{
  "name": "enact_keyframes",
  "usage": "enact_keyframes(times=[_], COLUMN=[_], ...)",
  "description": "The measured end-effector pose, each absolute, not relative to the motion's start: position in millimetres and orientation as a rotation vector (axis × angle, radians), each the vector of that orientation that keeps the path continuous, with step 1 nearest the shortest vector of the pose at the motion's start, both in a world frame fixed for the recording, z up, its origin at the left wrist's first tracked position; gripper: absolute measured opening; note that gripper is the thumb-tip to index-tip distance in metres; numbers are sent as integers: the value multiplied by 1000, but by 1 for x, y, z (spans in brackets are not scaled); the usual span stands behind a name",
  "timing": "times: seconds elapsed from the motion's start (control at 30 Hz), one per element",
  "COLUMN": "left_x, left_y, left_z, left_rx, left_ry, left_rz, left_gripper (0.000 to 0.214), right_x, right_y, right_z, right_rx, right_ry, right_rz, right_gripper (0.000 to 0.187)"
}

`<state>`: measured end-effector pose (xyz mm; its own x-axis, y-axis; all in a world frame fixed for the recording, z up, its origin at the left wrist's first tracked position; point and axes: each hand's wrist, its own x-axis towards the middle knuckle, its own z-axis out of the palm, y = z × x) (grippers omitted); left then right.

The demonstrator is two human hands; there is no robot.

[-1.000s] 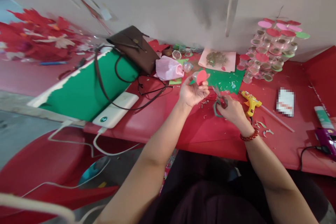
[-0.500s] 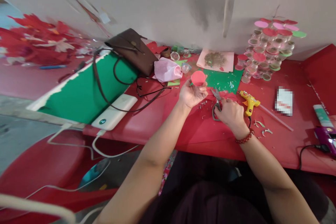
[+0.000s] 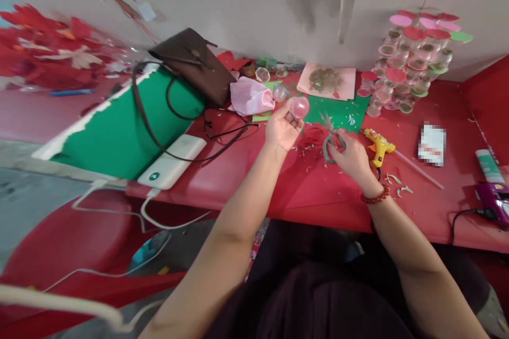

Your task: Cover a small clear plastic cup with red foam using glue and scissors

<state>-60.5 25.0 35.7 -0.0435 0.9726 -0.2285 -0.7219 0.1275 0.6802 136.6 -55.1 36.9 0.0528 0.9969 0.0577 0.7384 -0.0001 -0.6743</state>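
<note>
Between the fingers of my left hand (image 3: pixel 284 130) is a small clear plastic cup (image 3: pixel 299 108) that looks pinkish, its side turned toward me. My right hand (image 3: pixel 352 158) grips a pair of scissors (image 3: pixel 331 137) by the handles, with the blades slightly apart and pointing up and away. Under both hands lies a red sheet (image 3: pixel 314 185) scattered with paper clippings. A yellow hot glue gun (image 3: pixel 379 145) with a long clear glue stick rests to the right of my right hand.
At the back right, similar cups with coloured discs form a stack (image 3: pixel 411 69). A brown bag (image 3: pixel 194 66), a white power bank (image 3: pixel 175 161) and a pink cloth-like pouch (image 3: pixel 249 96) lie to the left. Pink paper with a brown patch (image 3: pixel 326 80) sits at the back.
My left hand has tilted the cup, so its clear side shows instead of the flat red disc. The scissors in my right hand have moved up and slightly right, off the sheet.
</note>
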Motion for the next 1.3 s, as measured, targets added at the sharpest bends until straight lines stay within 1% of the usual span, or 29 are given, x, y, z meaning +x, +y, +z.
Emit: enact_keyframes(times=[0.1,0.2,0.3,0.47,0.57,0.67,0.9,1.0,1.17,1.3], left_x=[-65,-63,-58,-54,-53,-49,-43,-43,-45,-49], left_y=[28,29,27,23,20,15,12,16,24,31], left_z=[33,31,30,31,34,37,36,33,28,25], left_rx=[447,458,459,507,519,583,671,628,447,363], left_ry=[795,825,857,872,876,891,917,948,1012,1041], left_rz=[1444,1401,1373,1334,1278,1217,1210,1256,1476,1529], left_gripper=[23,27,29,43,35,26,28,27,18,19], right_x=[140,141,142,152,157,158,148,143,136,134], right_y=[-46,-42,-41,-40,-40,-40,-43,-46,-52,-52], right_z=[29,26,26,32,39,43,42,42,42,35], right_rx=[-1507,-1372,-1323,-1235,-1206,-1181,-1181,-1175,-1174,-1226], right_ry=[-1325,-1037,-980,-982,-973,-896,-843,-820,-940,-1102], right_rz=[1059,1281,1283,1243,1274,1348,1495,1504,1475,1365], right_gripper=[46,44,41,42,44,42,33,33,42,33])
